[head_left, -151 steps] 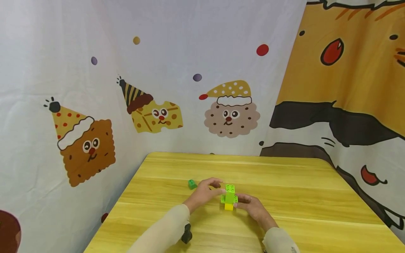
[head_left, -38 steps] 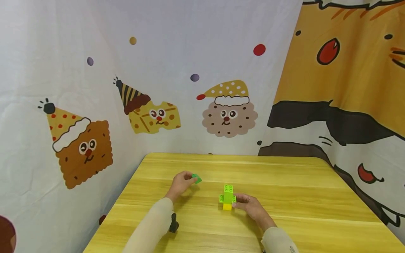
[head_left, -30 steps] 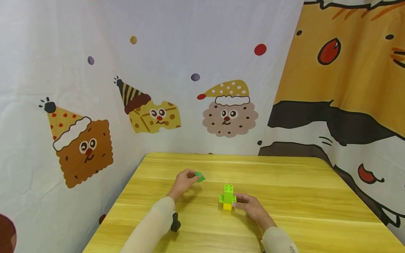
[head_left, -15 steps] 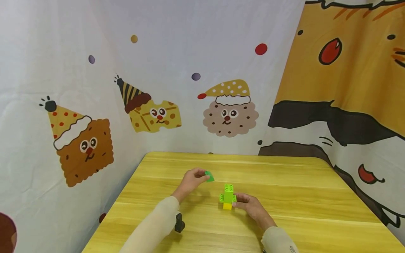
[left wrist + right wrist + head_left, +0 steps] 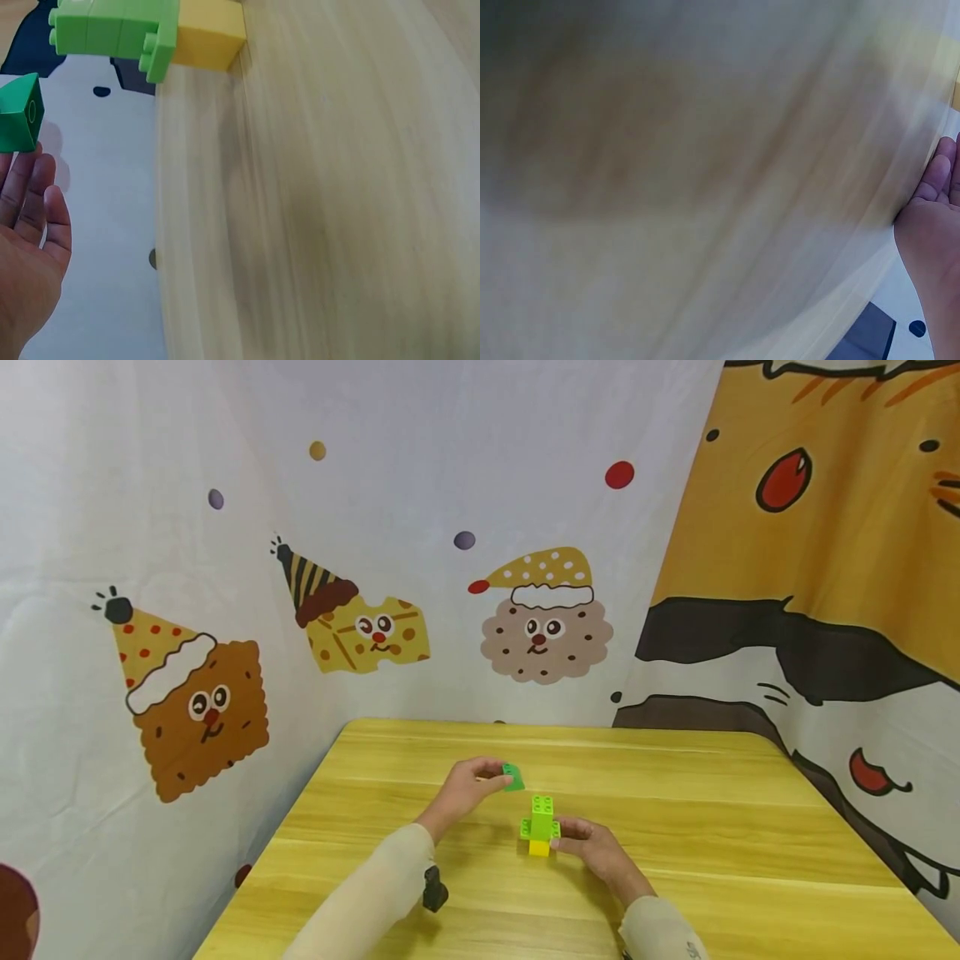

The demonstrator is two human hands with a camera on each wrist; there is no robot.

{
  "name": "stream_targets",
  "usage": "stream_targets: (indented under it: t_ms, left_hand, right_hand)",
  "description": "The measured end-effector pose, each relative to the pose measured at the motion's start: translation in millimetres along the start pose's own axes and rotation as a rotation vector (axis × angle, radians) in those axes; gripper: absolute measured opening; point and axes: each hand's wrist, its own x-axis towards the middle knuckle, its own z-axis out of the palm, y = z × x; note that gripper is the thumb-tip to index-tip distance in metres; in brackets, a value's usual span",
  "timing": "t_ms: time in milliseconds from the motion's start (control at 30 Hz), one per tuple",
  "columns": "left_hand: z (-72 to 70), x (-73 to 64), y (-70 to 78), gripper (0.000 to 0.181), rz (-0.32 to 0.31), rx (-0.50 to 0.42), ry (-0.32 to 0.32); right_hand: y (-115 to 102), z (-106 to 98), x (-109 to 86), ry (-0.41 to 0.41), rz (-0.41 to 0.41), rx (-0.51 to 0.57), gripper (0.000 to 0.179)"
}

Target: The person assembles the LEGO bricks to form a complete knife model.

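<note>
In the head view my left hand (image 5: 467, 789) pinches a dark green toy brick (image 5: 513, 777) with a slanted side, raised above the table. The same green brick (image 5: 21, 114) shows at the left edge of the left wrist view, by the fingertips. A stack of building bricks (image 5: 542, 818) stands upright on the table: light green on top, a side knob piece at either side, yellow brick (image 5: 539, 847) at the bottom. My right hand (image 5: 600, 853) holds the stack at its right side with thumb and fingers. In the right wrist view the stack is almost wholly out of frame.
The wooden table (image 5: 712, 827) spreads out around both hands. A printed curtain (image 5: 420, 485) hangs behind and beside it. On the left wrist sits a black device (image 5: 434, 890).
The dark green brick, which lay on the table, was picked up by my left hand and carried rightward, close to the stack. My right hand stays at the stack.
</note>
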Motion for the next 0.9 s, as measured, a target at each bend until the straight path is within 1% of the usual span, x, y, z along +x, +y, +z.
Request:
stream_targets:
  t_ms: [267,467,633,900]
  left_hand:
    - [11.2,1.8,11.9,0.035,0.015,0.008,-0.038]
    - [19.1,1.3,18.4,0.027,0.047,0.034,-0.07]
    - [23.1,0.2,20.7,0.023,0.07,0.056,-0.11]
    - [27.5,-1.0,18.4,0.022,0.071,0.045,-0.148]
  right_hand:
    - [-0.3,-1.1,-0.3,-0.017,-0.009,-0.006,0.046]
    - [-0.5,-1.0,0.0,-0.021,-0.027,-0.012,0.045]
    - [-0.3,-1.5,-0.2,-0.026,-0.03,-0.01,0.045]
    - [-0.5,-1.8,-0.4,-0.028,-0.027,-0.004,0.043]
